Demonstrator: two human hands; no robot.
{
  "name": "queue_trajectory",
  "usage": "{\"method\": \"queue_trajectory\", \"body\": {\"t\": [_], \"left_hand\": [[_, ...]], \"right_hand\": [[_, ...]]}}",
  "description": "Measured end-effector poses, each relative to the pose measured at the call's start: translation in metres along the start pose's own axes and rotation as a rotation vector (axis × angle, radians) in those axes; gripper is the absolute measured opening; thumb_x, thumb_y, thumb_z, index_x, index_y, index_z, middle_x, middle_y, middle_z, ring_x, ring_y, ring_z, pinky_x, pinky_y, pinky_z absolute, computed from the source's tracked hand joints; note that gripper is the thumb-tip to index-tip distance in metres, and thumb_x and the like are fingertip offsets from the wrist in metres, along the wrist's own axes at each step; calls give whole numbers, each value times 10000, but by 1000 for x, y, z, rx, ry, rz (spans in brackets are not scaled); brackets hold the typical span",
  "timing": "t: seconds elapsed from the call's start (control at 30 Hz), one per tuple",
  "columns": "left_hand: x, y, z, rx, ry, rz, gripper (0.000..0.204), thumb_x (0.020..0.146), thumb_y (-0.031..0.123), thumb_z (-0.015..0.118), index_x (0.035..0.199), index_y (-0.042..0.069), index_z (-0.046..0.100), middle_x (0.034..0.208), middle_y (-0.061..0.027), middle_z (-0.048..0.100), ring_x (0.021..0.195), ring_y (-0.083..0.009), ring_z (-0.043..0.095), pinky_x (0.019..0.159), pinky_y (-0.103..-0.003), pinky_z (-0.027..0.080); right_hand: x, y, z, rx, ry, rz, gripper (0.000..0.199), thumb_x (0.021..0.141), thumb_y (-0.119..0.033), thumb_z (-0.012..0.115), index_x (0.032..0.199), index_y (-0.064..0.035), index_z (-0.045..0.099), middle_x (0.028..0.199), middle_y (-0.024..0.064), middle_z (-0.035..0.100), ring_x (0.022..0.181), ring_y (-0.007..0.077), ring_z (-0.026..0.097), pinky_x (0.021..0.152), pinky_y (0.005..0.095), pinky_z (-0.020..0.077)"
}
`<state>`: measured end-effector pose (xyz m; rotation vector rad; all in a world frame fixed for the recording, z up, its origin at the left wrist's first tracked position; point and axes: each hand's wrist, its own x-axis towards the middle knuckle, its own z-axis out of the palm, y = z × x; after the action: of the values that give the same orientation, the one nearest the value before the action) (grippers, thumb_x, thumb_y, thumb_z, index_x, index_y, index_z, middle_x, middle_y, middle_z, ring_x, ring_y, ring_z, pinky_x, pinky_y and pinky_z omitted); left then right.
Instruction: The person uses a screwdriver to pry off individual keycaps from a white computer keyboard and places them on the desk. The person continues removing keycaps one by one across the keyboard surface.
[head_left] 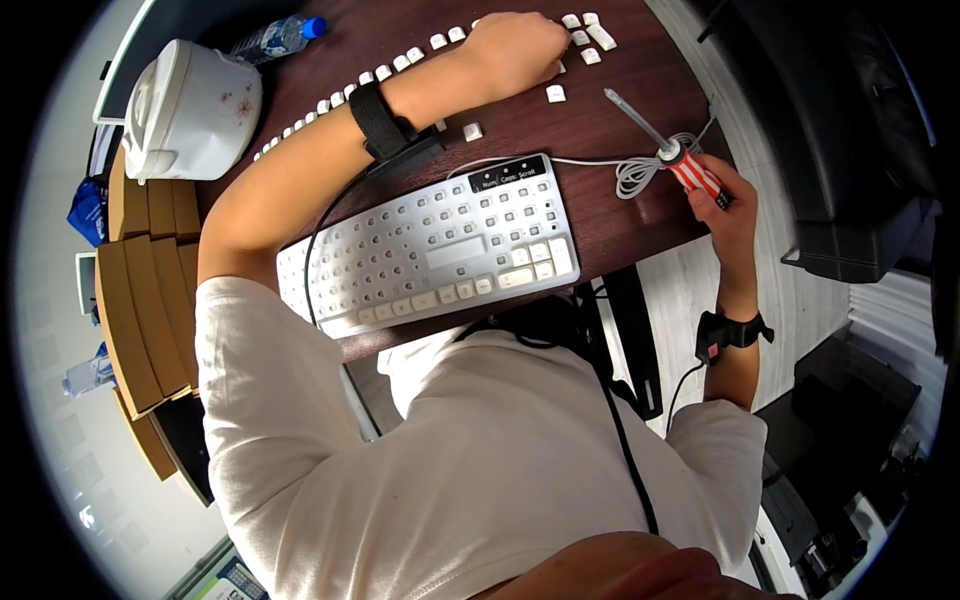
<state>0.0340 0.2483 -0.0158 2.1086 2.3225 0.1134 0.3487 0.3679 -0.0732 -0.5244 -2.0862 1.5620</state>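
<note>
My right hand (728, 205) is closed round the red-and-white striped handle of a screwdriver (690, 172). Its clear shaft points up and left over the table. My left arm reaches across to the far side, where my left hand (520, 55) is curled down among loose white keycaps (591, 56); what its fingers hold, if anything, is hidden. Between my arms and body lies a white keyboard (455, 250), bare switches showing over most of it. Several keycaps remain on its near edge and right corner. A long row of keycaps (366, 77) runs behind my left forearm.
A white rice cooker (205, 110) with a flower print stands at the far left, beside a blue-capped water bottle (280, 40). Cardboard boxes (145, 310) are stacked at the left. A coiled grey cable (637, 178) lies near the table's right edge. A black leather seat (830, 150) is beyond it.
</note>
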Motion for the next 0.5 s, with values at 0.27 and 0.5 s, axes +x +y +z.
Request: {"method": "queue_trajectory", "body": {"t": [0.27, 0.5], "left_hand": [[13, 6, -1, -4, -24, -9, 224, 873, 272, 689, 994, 83, 694, 870, -137, 714, 848, -350, 685, 744, -446, 544], [-2, -2, -26, -67, 12, -45, 214, 885, 272, 692, 1004, 94, 692, 881, -113, 715, 852, -309, 688, 748, -426, 535]], "right_hand": [[-1, -2, 0, 12, 4, 2, 357, 837, -169, 766, 1133, 9, 674, 985, 40, 693, 908, 110, 618, 830, 251, 474], [0, -1, 0, -1, -1, -16, 342, 839, -163, 756, 1122, 12, 676, 974, 34, 689, 897, 107, 614, 822, 250, 472]]}}
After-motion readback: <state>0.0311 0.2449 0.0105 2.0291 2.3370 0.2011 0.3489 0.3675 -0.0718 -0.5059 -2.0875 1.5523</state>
